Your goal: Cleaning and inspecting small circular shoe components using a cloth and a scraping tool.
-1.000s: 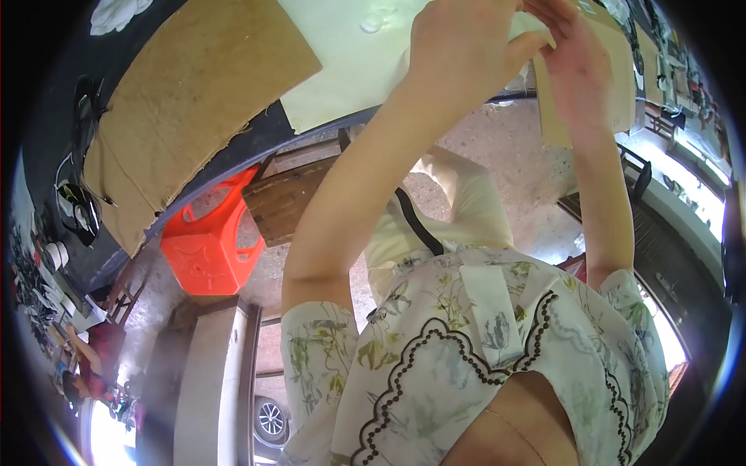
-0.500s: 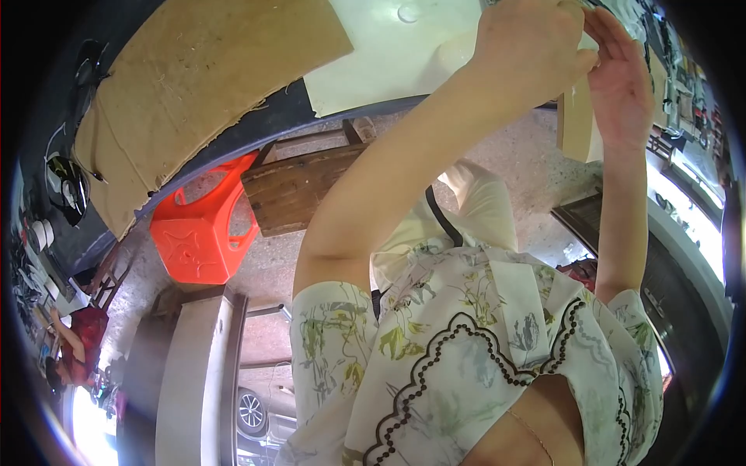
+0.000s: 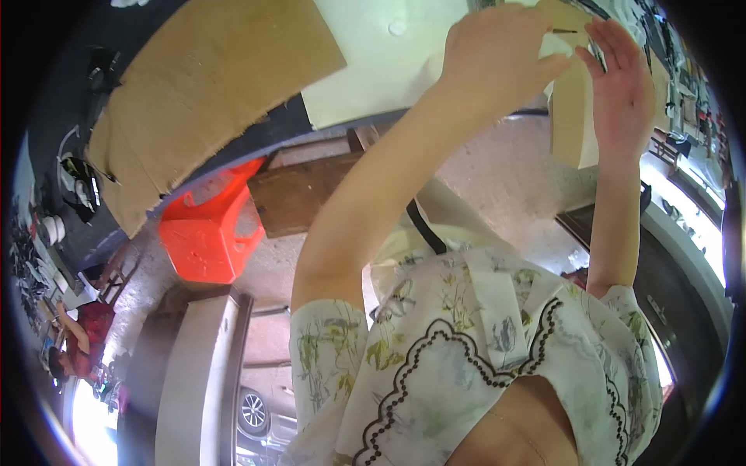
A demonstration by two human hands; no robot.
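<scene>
My left hand (image 3: 497, 54) reaches over the pale white sheet (image 3: 350, 85) on the table, its fingers curled. A thin dark pointed tool (image 3: 566, 31) sticks out from its fingertips, its other end hidden by the hand. The thumb points out toward my right hand. Raised a short way to the right, my right hand (image 3: 624, 97) is open, with palm showing and thumb away from the fingers. Nothing shows in it. A cream-coloured box or block (image 3: 571, 124) stands between the hands, just below them. A small white round piece (image 3: 398, 28) lies on the sheet.
Brown cardboard (image 3: 217, 93) covers the table at left, near a dark glossy item (image 3: 80, 186). Below the table edge are a red plastic stool (image 3: 203, 248) and a wooden bench (image 3: 299, 190). At far left, a person in red (image 3: 89, 334) is at work.
My hands have moved apart; half a second ago they met, with something whitish between them. My left hand has shifted left, and the dark tool tip now shows.
</scene>
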